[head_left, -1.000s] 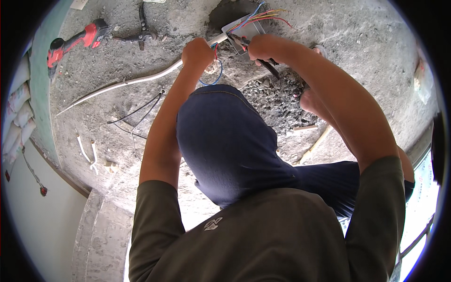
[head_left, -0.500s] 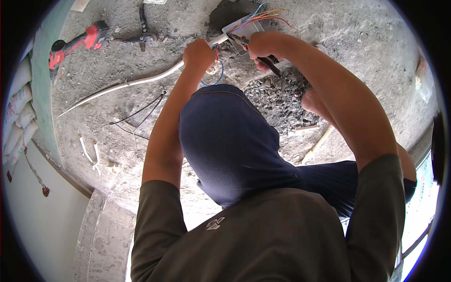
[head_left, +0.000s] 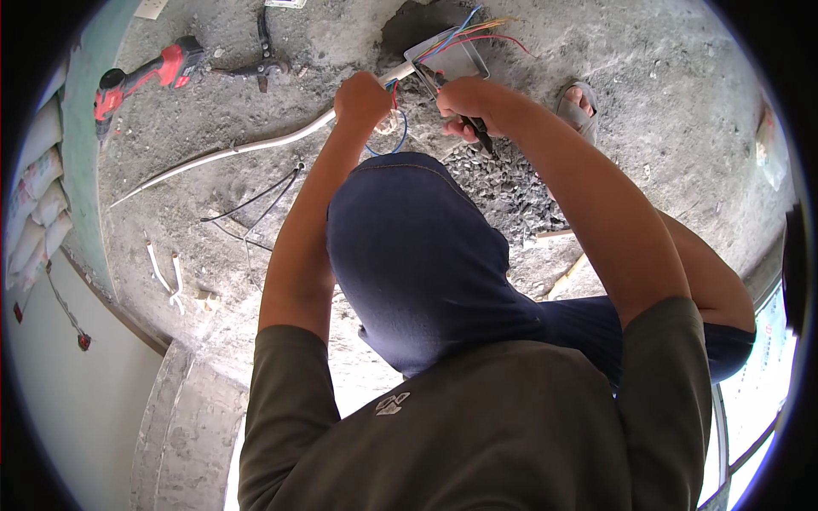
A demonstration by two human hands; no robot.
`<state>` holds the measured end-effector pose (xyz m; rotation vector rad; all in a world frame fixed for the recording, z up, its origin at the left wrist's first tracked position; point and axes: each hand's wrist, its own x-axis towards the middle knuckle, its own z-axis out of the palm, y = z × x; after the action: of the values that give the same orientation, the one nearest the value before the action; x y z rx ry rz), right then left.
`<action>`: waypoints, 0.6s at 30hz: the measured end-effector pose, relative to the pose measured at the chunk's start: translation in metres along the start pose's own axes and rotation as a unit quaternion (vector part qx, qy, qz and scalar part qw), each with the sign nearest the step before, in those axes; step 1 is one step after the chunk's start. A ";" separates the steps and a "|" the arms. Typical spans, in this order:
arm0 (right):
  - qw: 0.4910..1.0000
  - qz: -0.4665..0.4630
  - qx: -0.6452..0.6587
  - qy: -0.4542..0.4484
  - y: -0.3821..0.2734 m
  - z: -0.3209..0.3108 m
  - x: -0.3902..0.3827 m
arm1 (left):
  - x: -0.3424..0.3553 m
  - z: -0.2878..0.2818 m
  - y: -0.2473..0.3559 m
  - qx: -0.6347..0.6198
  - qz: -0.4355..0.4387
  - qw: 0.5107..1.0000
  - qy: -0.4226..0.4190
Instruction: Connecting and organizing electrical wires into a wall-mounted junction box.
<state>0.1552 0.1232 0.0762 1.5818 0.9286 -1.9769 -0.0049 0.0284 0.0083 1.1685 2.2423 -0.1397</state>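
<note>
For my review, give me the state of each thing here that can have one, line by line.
Left hand: closed around the white conduit
White conduit: bent, one end at the grey box
Right hand: closed on the pliers
Pliers: held, jaw opening unclear
Grey box: open
Coloured wires: loose ends fanned out
Red-and-black power tool: lying unheld

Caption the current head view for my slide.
Left hand grips a white conduit while the right hand holds pliers at a grey box with coloured wires.
</note>
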 end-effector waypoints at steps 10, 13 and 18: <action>0.946 0.198 0.172 -0.188 0.022 0.003 0.025 | -0.012 -0.003 -0.007 -0.083 -0.003 0.996 0.019; 0.997 -0.026 0.067 -0.015 0.022 0.010 0.007 | -0.012 -0.003 0.004 -0.071 -0.003 0.997 0.039; 0.859 -0.278 -0.415 0.110 0.041 -0.008 0.036 | -0.009 -0.001 0.016 -0.042 0.006 0.999 0.032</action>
<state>0.1804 0.1036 0.0314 1.0809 2.1578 -1.3291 0.0108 0.0318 0.0170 1.1557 2.2735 -0.0036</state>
